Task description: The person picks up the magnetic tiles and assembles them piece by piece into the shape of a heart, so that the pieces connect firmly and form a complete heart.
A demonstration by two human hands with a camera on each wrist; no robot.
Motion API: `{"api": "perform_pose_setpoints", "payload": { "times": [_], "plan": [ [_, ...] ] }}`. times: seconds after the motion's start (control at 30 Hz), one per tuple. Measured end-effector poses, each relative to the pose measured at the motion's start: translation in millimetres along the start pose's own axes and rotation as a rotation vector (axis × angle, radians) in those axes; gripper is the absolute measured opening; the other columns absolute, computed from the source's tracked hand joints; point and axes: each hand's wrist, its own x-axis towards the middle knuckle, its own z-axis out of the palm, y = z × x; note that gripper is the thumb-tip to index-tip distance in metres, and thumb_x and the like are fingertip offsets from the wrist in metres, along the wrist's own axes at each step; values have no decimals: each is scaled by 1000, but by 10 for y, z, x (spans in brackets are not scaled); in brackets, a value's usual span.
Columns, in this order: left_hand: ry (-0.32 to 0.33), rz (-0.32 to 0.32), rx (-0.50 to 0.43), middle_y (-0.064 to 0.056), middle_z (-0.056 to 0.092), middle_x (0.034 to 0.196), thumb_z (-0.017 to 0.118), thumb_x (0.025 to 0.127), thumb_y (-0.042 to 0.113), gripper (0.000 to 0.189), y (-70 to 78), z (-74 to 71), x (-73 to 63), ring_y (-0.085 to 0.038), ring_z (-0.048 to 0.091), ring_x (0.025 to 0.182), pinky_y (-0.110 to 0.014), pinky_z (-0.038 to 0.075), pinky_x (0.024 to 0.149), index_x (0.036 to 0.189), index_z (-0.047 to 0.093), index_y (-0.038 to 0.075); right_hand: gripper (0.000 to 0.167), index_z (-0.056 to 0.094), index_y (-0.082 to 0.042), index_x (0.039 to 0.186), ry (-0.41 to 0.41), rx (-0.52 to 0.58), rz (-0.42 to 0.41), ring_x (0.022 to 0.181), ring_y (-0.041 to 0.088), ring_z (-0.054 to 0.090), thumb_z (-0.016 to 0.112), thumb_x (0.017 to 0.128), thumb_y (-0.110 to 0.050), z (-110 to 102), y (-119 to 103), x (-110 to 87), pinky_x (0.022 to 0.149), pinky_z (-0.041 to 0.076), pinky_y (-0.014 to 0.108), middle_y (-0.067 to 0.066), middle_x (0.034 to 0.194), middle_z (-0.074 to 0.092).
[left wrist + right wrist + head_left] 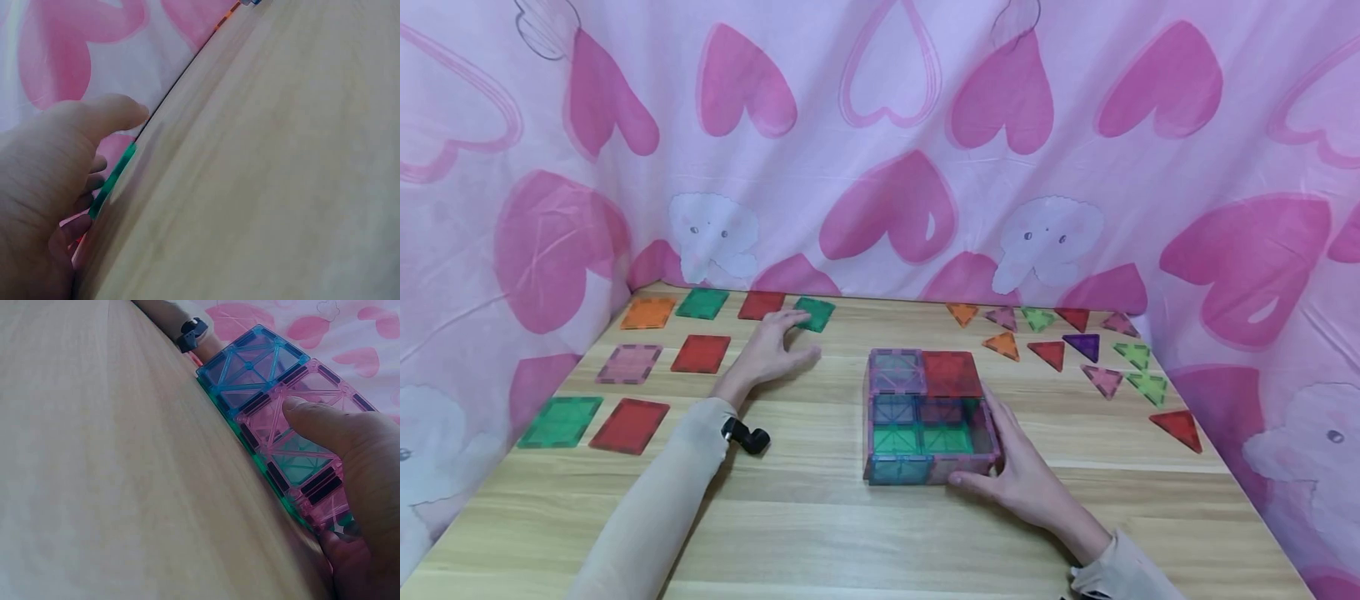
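A box of see-through magnetic tiles (898, 469) stands mid-table, its top covered at the back by a pink tile (896, 372) and a red tile (951, 374). Its front top is uncovered, showing a green floor inside. My right hand (1030, 479) grips the box's front right corner, thumb on the front wall and fingers along the right side. In the right wrist view the thumb lies on a pink front tile (259, 422) beside a blue one (253, 369). My left hand (771, 346) reaches to the back, fingers loosely spread at a green square tile (817, 315).
More square tiles lie flat on the left, among them an orange one (648, 313) and a red one (629, 426). Several small triangle tiles, such as a purple one (1082, 347), are spread at the back right. A heart-patterned curtain (887, 208) surrounds the wooden table (820, 542).
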Motion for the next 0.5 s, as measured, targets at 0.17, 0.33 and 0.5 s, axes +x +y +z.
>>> {"api": "perform_pose_setpoints", "payload": {
  "times": [0.17,0.33,0.5],
  "plan": [
    [62,47,18,-19,52,164,88,94,33,68,-34,29,19,-40,40,149,-67,42,119,154,66,13,128,10,-47,177,2,-10,-3,160,36,34,100,85,-41,3,3,-5,124,29,77,6,179,28],
    [53,48,63,-27,38,174,86,96,32,72,-45,30,30,-47,27,160,-72,34,125,159,61,8,128,11,-47,177,4,-11,0,159,35,35,99,85,-41,6,4,-9,124,30,75,6,178,28],
    [-1,20,62,-30,30,177,81,101,32,67,-19,14,15,-49,20,165,-74,28,128,159,60,7,127,10,-46,178,6,-22,-6,158,35,37,99,86,-41,10,18,1,124,31,74,6,178,29]
  ]
}}
